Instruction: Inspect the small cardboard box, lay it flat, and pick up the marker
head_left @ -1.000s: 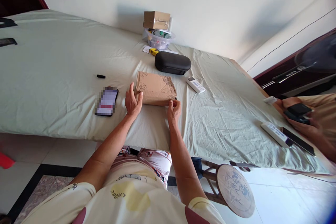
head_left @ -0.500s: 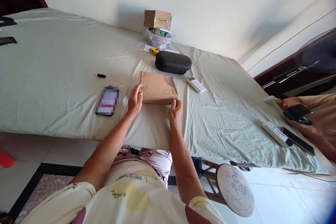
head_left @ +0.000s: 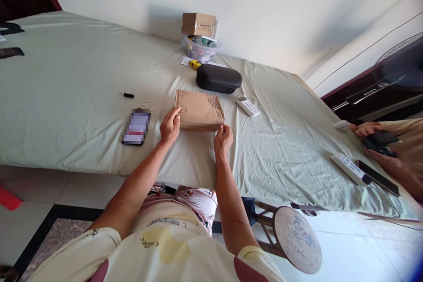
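A flat brown cardboard box [head_left: 200, 108] with pen scribbles lies on the pale green sheet of the bed [head_left: 66, 83]. My left hand [head_left: 169, 126] grips its near left corner, fingers curled over the edge. At the near right corner my right hand [head_left: 223, 136] pinches the box edge between thumb and fingers. A phone [head_left: 136, 126] with a lit screen lies just left of my left hand.
Behind the box lie a black case [head_left: 218, 78] and a white remote [head_left: 247, 106]. A taped carton [head_left: 198, 24] sits on a clear tub [head_left: 200, 48] by the wall. Another person's hands [head_left: 380, 145] hold a dark device at right. A round stool [head_left: 297, 238] stands below.
My left hand, open beside the box a second ago, has closed on its left corner. My right hand has tightened on the right corner. The box has barely shifted.
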Action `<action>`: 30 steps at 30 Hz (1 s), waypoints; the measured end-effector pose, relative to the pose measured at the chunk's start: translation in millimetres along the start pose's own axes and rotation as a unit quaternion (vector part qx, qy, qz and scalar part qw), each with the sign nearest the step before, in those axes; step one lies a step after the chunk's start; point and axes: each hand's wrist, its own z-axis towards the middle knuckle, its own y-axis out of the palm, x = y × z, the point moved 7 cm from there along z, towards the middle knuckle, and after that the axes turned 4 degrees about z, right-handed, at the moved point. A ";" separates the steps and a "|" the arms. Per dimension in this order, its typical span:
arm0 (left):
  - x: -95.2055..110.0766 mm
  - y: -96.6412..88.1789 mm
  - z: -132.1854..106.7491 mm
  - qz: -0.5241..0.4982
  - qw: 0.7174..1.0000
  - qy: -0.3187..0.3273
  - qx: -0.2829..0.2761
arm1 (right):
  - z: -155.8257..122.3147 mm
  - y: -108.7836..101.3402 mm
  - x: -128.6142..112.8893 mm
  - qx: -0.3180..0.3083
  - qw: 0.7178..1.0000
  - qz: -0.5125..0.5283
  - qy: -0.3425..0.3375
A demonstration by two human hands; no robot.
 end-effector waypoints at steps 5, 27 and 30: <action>-1.7 1.1 -0.1 0.002 1.000 0.002 0.005 | 6.6 -9.7 5.7 0.014 0.997 -0.077 0.019; -4.0 8.0 -3.4 -0.006 1.000 -0.014 0.001 | 16.2 -14.9 34.0 0.041 0.995 -0.019 0.085; -3.8 7.9 -3.1 0.007 1.000 -0.014 0.003 | 14.5 -20.2 24.8 0.088 0.993 0.036 0.064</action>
